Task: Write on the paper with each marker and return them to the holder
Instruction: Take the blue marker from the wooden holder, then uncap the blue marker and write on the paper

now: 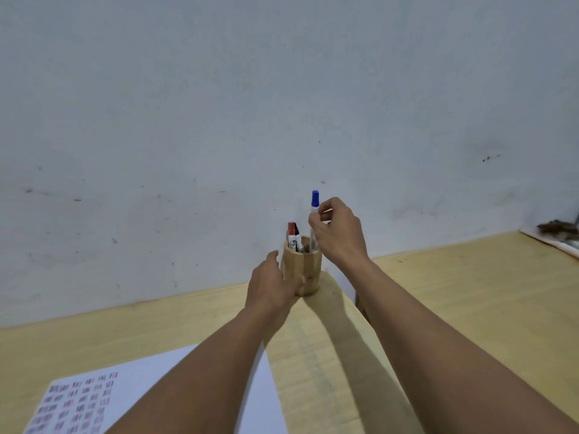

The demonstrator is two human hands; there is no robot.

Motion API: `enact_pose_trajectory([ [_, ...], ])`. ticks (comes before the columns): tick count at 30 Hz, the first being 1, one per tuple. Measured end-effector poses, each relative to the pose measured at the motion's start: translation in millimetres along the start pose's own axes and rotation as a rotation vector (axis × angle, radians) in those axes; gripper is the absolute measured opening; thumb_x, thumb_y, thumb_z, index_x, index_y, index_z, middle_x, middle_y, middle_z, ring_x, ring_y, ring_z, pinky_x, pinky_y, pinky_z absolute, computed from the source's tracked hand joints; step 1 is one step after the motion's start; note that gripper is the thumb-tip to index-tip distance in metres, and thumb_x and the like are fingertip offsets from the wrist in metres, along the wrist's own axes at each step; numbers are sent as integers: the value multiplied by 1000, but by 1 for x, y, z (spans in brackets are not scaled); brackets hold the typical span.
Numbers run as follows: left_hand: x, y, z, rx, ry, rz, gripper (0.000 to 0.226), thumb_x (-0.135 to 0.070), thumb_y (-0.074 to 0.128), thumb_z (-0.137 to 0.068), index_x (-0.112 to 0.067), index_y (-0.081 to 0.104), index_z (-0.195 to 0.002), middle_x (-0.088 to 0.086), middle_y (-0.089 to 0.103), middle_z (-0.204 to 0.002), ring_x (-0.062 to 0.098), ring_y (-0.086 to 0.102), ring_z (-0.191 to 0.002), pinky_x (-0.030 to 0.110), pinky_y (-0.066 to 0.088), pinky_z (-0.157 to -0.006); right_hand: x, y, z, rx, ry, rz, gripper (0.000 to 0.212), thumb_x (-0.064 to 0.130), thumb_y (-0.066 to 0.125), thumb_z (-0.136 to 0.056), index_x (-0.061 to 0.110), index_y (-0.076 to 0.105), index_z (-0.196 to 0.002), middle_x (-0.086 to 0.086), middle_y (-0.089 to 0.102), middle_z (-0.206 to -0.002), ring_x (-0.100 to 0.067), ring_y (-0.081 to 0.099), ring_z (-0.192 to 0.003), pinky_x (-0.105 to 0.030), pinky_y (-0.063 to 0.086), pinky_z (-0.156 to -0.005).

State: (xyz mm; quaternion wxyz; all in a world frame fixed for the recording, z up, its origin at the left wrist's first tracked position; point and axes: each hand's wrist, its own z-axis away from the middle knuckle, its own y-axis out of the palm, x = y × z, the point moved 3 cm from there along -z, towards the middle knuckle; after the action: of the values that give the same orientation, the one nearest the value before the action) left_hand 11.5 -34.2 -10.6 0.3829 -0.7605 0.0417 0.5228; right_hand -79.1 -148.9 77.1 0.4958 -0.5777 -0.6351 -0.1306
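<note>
A round wooden holder [308, 269] stands on the table against the wall. My left hand [272, 285] wraps its left side. My right hand [340, 233] pinches a blue-capped marker [314, 202] upright, its lower end inside the holder's mouth. A red-capped marker [292, 234] and a black-capped marker [297, 236] stand in the holder on the left. The white paper [125, 399] lies at the near left, covered with rows of red, blue and dark marks; my left forearm hides part of it.
The wooden table [470, 292] runs to the pale wall [282, 104] behind the holder. At the far right edge lies a flat object with something dark on it [560, 233].
</note>
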Motion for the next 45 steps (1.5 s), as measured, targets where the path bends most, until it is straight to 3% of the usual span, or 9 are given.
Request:
enact_pose_trajectory([
  [3, -11, -24, 6, -71, 42, -24, 75, -27, 73, -86, -15, 38, -151, 8, 57, -139, 24, 55, -125, 35, 48, -99, 23, -8, 4, -5, -46, 4, 11, 32, 55, -100, 22, 56, -103, 9, 63, -91, 0, 62, -67, -7, 41, -43],
  [11, -52, -116, 35, -246, 109, 252, 45, -15, 59, -88, -30, 60, -131, -9, 67, -106, -1, 63, -84, 7, 47, -55, 78, 0, 46, 231, -140, 115, 13, 23, 56, -100, 24, 66, -107, 5, 68, -89, -18, 64, -69, -29, 46, -54],
  [16, -53, -159, 66, -185, 166, 271, 17, -18, 65, -88, -24, 76, -100, -3, 77, -81, 12, 75, -76, 45, 61, -81, 103, 11, 83, 339, -136, 145, 17, 22, 59, -98, 25, 72, -108, 4, 70, -94, -23, 70, -81, -41, 56, -76],
  [22, -37, -195, 98, -308, 150, 302, 17, -12, 64, -93, -20, 74, -83, 3, 76, -76, 15, 75, -74, 43, 62, -78, 128, 22, 124, 145, -183, 142, 16, 27, 60, -96, 28, 63, -112, 7, 59, -103, -8, 62, -78, -9, 28, -58],
  [24, -31, -206, 108, -355, 128, 351, 17, -11, 63, -94, -20, 73, -83, 5, 76, -78, 20, 75, -78, 43, 62, -78, 134, 28, 142, 58, -135, 78, 18, 37, 60, -95, 19, 63, -91, 8, 61, -81, -14, 59, -69, -13, 31, -56],
  [27, -21, -222, 121, -348, 125, 393, 14, -12, 63, -95, -14, 75, -89, 7, 76, -82, 17, 75, -78, 40, 63, -76, 141, 48, 165, 247, 219, -258, 52, 53, 58, -94, 3, 68, -86, 3, 56, -62, -18, 53, -58, -23, 44, -48],
  [32, -4, -244, 140, -212, 120, 410, 14, -13, 62, -97, -6, 74, -95, 13, 75, -86, 20, 75, -82, 40, 63, -78, 165, 78, 195, 410, 738, -1084, 28, 35, 71, -94, 7, 69, -96, 1, 55, -63, -10, 49, -52, -20, 46, -45],
  [36, 9, -259, 152, -193, 125, 432, 10, -8, 67, -94, -5, 75, -99, 14, 75, -90, 22, 75, -85, 37, 63, -77, 180, 94, 204, 373, 723, -1200, 14, 13, 66, -97, 2, 65, -88, -2, 61, -58, -10, 56, -51, -17, 52, -47],
  [45, 42, -277, 164, -186, 20, 367, 17, -15, 64, -96, -1, 74, -94, 13, 72, -83, 20, 69, -76, 40, 63, -77, 173, 118, 221, 359, 613, -1131, 16, 9, 63, -96, 1, 65, -82, -4, 61, -59, -11, 56, -47, -19, 53, -50],
])
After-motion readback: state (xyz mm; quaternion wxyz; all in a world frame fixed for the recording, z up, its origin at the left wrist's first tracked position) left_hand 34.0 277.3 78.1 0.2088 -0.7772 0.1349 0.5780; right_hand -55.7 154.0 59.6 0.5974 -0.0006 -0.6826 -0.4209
